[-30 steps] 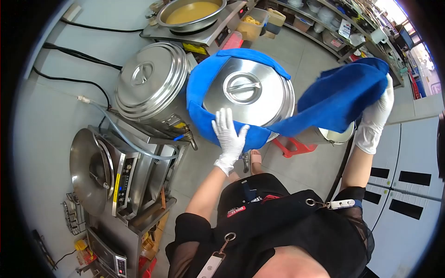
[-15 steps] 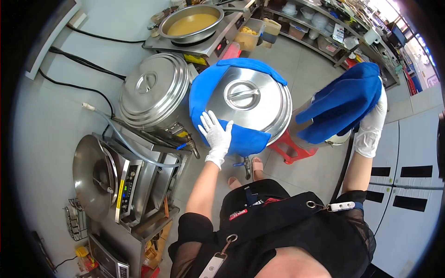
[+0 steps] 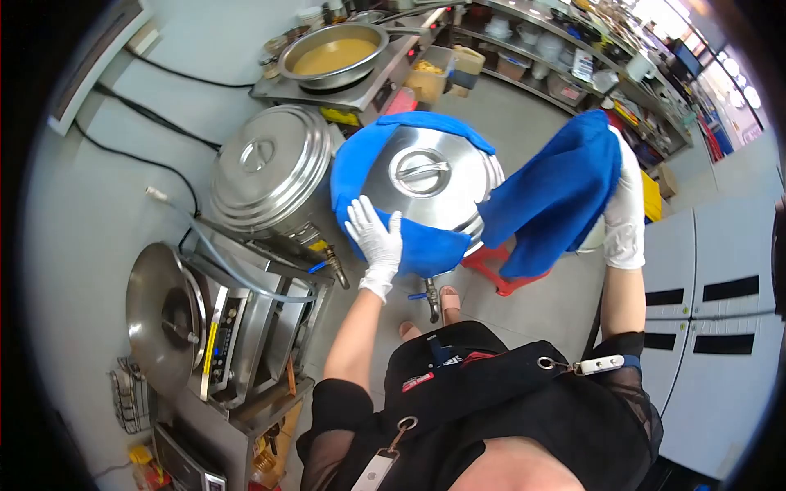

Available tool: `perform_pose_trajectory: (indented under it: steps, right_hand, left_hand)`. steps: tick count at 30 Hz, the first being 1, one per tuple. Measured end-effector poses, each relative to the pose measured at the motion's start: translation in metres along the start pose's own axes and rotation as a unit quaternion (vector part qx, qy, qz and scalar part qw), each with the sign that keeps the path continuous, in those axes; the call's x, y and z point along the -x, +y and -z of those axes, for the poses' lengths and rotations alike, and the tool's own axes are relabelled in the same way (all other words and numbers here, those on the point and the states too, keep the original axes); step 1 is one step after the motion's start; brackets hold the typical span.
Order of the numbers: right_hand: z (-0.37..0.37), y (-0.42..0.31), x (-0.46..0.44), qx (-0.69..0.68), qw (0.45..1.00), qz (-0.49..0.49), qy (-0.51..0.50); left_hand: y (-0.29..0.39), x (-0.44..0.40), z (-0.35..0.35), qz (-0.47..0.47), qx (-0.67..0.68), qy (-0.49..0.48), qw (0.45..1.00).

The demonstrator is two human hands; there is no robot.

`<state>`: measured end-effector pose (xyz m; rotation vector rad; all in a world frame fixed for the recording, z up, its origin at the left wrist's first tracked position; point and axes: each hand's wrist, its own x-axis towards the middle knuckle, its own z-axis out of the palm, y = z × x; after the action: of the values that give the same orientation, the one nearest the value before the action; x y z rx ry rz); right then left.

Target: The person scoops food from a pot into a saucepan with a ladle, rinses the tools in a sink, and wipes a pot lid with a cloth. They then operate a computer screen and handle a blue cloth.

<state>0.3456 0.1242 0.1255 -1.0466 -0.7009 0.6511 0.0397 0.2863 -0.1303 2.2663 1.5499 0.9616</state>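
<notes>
A steel pot (image 3: 458,184) with a looped handle on its lid stands in front of me, on a red stool (image 3: 499,270). Blue cloth (image 3: 356,159) wraps around the lid's rim at the far, left and near sides. My left hand (image 3: 375,245), in a white glove, lies flat on that cloth at the near left, fingers stretched. Off to the right, my gloved right hand (image 3: 624,196) grips a hanging blue towel (image 3: 557,196) by its upper end. The towel's left edge overlaps the right side of the pot, and its fold hides the fingertips.
Another lidded steel pot (image 3: 266,168) with a tap stands on the left. Behind it a pan of yellowish liquid (image 3: 336,56) rests on a cooker. A wok (image 3: 164,315) and a grey hose (image 3: 237,262) are at lower left. Pale cabinets (image 3: 729,270) stand at right.
My right hand has brought the towel leftward, to the right side of the pot. My left hand stays flat on the wrapped cloth.
</notes>
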Motion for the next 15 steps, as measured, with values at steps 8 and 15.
perform_pose_trajectory:
  steps: [8,15]
  right_hand:
    - [-0.040,-0.015,0.022,-0.105,0.987,-0.108,-0.054]
    - [0.000,-0.035,0.027,0.330,0.931,0.074,-0.139]
  left_hand:
    - [0.130,-0.041,0.080,-0.075,0.443,-0.378,0.810]
    - [0.174,-0.070,0.104,-0.148,0.452,-0.411,0.778]
